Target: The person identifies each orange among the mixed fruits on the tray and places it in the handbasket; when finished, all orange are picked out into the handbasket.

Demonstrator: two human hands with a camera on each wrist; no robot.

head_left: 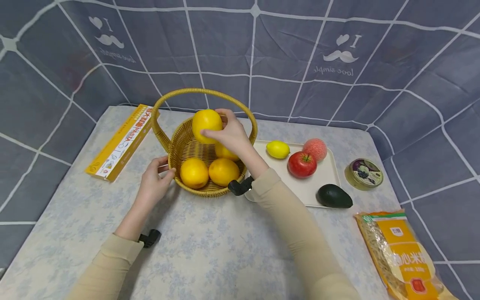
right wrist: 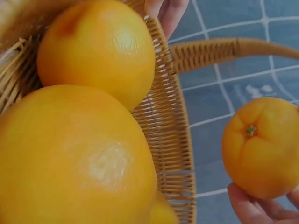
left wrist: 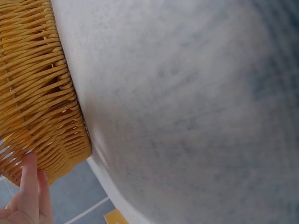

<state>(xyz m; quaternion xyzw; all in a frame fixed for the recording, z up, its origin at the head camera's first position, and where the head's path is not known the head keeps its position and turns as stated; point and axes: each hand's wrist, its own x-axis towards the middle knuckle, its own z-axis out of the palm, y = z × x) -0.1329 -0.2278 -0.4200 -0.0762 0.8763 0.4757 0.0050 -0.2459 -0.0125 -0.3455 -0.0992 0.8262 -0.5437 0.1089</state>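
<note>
A yellow wicker basket (head_left: pixel 187 141) with a tall arched handle stands on the table. My right hand (head_left: pixel 234 135) grips an orange (head_left: pixel 207 126) between thumb and fingers, raised above the basket; the right wrist view shows this orange (right wrist: pixel 264 147) with its stem end visible. Inside the basket lie two more oranges, one at the front left (head_left: pixel 194 173) and one at the front right (head_left: pixel 223 172), plus another orange (head_left: pixel 225 152) partly hidden by my hand. My left hand (head_left: pixel 155 179) holds the basket's left rim, its fingers (left wrist: pixel 30 186) against the woven outer wall.
On the right, a white tray (head_left: pixel 275 177) holds a lemon (head_left: pixel 278 149), a red apple-like fruit (head_left: pixel 301 164), a pink round fruit (head_left: pixel 315 149) and an avocado (head_left: pixel 333 196). Beyond it are a round tin (head_left: pixel 363 173) and a noodle bag (head_left: pixel 405 254). A pasta box (head_left: pixel 120 143) lies left.
</note>
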